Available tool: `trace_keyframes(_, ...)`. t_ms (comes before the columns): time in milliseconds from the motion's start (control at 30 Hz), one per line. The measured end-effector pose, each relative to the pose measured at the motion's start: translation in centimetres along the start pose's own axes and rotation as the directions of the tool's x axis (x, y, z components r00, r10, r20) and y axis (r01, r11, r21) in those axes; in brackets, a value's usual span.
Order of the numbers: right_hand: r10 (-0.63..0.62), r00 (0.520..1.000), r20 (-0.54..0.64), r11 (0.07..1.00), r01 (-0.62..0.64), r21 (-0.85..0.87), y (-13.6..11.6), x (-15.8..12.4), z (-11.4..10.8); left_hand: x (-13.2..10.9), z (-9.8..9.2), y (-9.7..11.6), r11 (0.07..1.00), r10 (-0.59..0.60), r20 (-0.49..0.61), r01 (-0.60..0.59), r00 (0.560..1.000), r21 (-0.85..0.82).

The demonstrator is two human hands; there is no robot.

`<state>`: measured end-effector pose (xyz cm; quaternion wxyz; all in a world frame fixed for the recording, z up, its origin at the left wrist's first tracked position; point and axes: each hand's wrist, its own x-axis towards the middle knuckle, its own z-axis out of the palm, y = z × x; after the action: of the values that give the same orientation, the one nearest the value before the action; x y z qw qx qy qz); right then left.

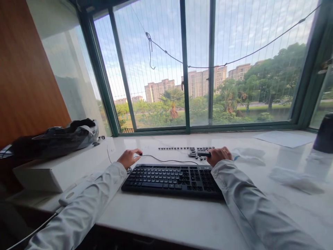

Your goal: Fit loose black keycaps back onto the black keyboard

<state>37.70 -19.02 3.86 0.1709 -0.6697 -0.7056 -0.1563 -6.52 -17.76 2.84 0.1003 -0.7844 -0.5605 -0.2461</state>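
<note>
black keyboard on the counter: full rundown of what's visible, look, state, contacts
The black keyboard is a full-size, flat board with a number pad at its right end, plastic by the look. It lies level on the white marble-look counter, long side toward the person. A thin black cable runs along the counter behind it. The right sleeve crosses its right end; the left sleeve lies beside its left end. Loose black keycaps lie in rows behind it, so some keys may be missing.

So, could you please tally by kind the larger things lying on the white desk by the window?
Keyboard: 1
Paper sheet: 1
Dark bag: 1
White box: 1
Dark container at the right edge: 1
Total: 5
The loose black keycaps behind the keyboard are too small to count; the right hand rests among them, the left hand by the cable.
</note>
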Motion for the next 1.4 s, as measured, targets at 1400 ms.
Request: trace_keyframes(1400, 0.064, 0.995, 0.072, 0.998, -0.065, 0.018, 0.0, 0.4, 1.2, 14.5, 9.7, -2.1, 0.978, -0.040, 0.334, -0.031, 0.942, 0.206)
